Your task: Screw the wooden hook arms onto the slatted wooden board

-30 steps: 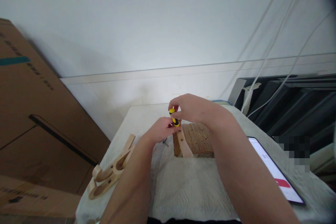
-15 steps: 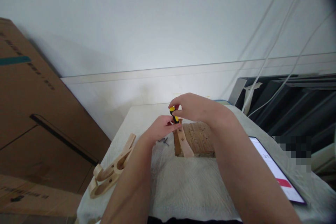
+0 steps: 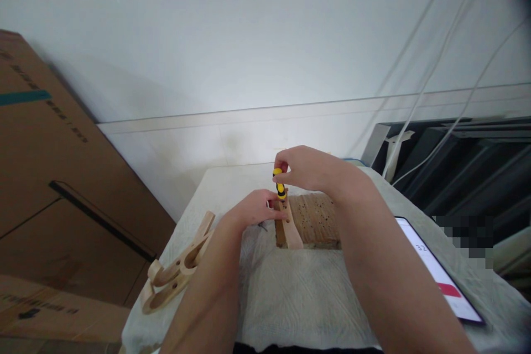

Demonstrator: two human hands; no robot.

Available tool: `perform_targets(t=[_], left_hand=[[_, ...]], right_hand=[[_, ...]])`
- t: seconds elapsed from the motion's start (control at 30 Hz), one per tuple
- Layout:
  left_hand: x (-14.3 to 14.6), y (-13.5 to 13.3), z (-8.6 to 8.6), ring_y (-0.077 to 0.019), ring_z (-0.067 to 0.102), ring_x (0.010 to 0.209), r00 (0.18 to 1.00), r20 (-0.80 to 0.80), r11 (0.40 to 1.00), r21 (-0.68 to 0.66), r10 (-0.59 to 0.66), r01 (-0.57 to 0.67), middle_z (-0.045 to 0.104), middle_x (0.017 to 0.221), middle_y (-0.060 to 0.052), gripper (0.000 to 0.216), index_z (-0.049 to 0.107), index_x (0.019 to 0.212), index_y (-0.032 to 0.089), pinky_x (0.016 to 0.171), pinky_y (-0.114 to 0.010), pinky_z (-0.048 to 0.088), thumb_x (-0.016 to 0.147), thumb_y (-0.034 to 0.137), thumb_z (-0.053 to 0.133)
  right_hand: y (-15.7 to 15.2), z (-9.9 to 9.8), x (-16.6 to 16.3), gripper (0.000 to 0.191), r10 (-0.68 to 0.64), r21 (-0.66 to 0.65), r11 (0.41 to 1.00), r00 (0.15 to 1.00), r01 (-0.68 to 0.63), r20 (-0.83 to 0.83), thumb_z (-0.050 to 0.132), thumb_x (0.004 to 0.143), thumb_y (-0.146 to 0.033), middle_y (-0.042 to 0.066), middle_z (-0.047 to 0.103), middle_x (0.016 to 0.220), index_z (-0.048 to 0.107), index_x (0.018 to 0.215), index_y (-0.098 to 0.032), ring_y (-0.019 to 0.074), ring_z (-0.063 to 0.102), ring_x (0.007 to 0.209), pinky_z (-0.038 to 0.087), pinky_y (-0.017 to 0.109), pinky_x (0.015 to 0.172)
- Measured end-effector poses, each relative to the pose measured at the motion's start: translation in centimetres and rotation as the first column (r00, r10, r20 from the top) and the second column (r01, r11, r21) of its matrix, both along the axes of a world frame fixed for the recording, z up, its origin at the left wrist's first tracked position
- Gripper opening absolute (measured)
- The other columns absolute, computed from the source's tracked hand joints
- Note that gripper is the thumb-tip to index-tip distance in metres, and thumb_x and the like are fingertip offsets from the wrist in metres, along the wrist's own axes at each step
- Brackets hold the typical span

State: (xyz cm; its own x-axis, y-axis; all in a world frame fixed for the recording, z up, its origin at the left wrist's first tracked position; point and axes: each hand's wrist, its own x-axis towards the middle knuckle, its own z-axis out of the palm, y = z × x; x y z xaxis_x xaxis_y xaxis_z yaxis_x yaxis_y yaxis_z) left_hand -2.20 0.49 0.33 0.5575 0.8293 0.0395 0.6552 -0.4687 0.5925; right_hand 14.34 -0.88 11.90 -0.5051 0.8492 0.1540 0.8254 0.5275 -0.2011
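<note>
My right hand [image 3: 301,166] is closed around the yellow-and-black handle of a short screwdriver [image 3: 280,184]. The tool stands nearly upright over the far part of a pale wooden hook piece [image 3: 293,235], its tip too small to make out. That piece lies along the left side of a brown wooden block [image 3: 315,215] dotted with small holes. My left hand [image 3: 261,207] grips the pale piece from the left, thumb and fingers on it just below the screwdriver. A few dark screws [image 3: 263,226] lie on the cloth beside the left hand, partly hidden by it.
More pale wooden hook pieces [image 3: 174,282] lie at the left of the cloth-covered table [image 3: 290,298]. A tablet or phone [image 3: 435,271] with a lit screen rests at the right. Large cardboard [image 3: 62,177] leans at the left, and white cables [image 3: 431,77] hang at the right.
The screwdriver has become more upright and shifted slightly right with my right hand. My left hand has come down from the screwdriver onto the pale wooden piece.
</note>
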Motion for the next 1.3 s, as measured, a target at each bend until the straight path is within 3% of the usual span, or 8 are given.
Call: perform_targets(t=[0.17,0.33,0.6,0.73,0.87,1.03,1.17,1.3], left_hand=[[0.0,-0.2,0.5,-0.0106,0.044,0.055,1.000,-0.026,0.999,0.030,0.015,-0.014,0.055,0.062,0.001,0.032,0.065,0.074,0.016,0.050,-0.023,0.028,0.065,0.046,0.069],[0.2,-0.6,1.0,-0.0105,0.043,0.053,0.999,-0.035,1.000,-0.022,0.019,-0.020,0.053,0.059,0.002,0.028,0.062,0.071,0.016,0.051,-0.023,0.029,0.067,0.043,0.068],[0.1,-0.6,1.1,-0.0111,0.046,0.057,1.000,-0.022,0.998,-0.062,0.007,-0.008,0.056,0.065,0.002,0.027,0.065,0.080,0.017,0.054,-0.023,0.033,0.068,0.040,0.067],[0.1,-0.6,1.0,-0.0117,0.048,0.059,0.999,-0.034,0.998,-0.062,0.021,-0.023,0.059,0.069,0.001,0.030,0.065,0.083,0.016,0.054,-0.023,0.033,0.067,0.041,0.069],[0.0,-0.8,1.2,-0.0113,0.049,0.058,0.998,0.033,0.998,-0.055,0.045,-0.043,0.060,0.068,-0.001,0.027,0.065,0.077,0.015,0.053,-0.023,0.034,0.069,0.041,0.066],[-0.2,-0.8,1.8,-0.0099,0.048,0.061,0.927,0.356,0.988,0.048,0.120,-0.146,0.061,0.079,-0.003,0.033,0.064,0.092,0.014,0.056,-0.022,0.037,0.074,0.042,0.061],[0.2,-0.8,2.1,-0.0081,0.043,0.057,0.937,0.311,0.960,0.172,0.161,-0.222,0.059,0.078,-0.001,0.034,0.065,0.087,0.014,0.055,-0.022,0.035,0.067,0.042,0.070],[0.7,-0.8,2.0,-0.0091,0.043,0.057,0.949,0.257,0.962,0.154,0.183,-0.227,0.056,0.067,0.001,0.029,0.067,0.086,0.015,0.054,-0.021,0.033,0.071,0.040,0.067]], right_hand=[[0.1,-0.1,0.1,0.020,-0.001,0.008,1.000,1.000,0.001,-0.004,0.057,0.074,-0.033,0.006,0.069,0.088,0.067,0.086,-0.019,0.0185,0.061,0.077,0.039,0.027,0.063],[0.2,-0.2,0.2,0.021,-0.001,0.014,1.000,1.000,0.001,-0.009,0.057,0.074,-0.033,0.006,0.070,0.088,0.067,0.086,-0.019,0.0189,0.061,0.078,0.040,0.027,0.063],[-0.2,0.2,0.0,0.031,0.031,-0.001,1.000,0.999,-0.031,0.007,0.053,0.077,-0.020,0.008,0.069,0.103,0.067,0.105,-0.019,0.0213,0.061,0.092,0.043,0.028,0.075],[-0.2,0.2,0.0,0.031,0.059,-0.001,0.998,0.998,-0.059,0.002,0.053,0.077,-0.019,0.008,0.069,0.103,0.069,0.103,-0.019,0.0217,0.061,0.094,0.043,0.029,0.077],[0.1,0.1,0.0,0.026,0.063,-0.004,0.998,0.998,-0.063,-0.015,0.056,0.077,-0.023,0.007,0.070,0.099,0.069,0.099,-0.019,0.0199,0.062,0.089,0.043,0.027,0.075],[0.0,0.2,-0.3,0.022,0.009,-0.016,1.000,1.000,-0.009,-0.001,0.059,0.077,-0.033,0.007,0.070,0.086,0.068,0.091,-0.019,0.0176,0.062,0.075,0.041,0.026,0.061],[-0.4,0.4,-0.7,0.026,-0.053,0.005,0.999,0.997,0.052,0.059,0.057,0.076,-0.039,0.009,0.069,0.078,0.066,0.084,-0.016,0.0184,0.059,0.067,0.036,0.027,0.052],[-0.5,0.3,-0.6,0.028,-0.044,0.009,0.999,0.998,0.043,0.046,0.056,0.076,-0.038,0.010,0.069,0.083,0.067,0.088,-0.015,0.0201,0.061,0.070,0.037,0.028,0.054]])
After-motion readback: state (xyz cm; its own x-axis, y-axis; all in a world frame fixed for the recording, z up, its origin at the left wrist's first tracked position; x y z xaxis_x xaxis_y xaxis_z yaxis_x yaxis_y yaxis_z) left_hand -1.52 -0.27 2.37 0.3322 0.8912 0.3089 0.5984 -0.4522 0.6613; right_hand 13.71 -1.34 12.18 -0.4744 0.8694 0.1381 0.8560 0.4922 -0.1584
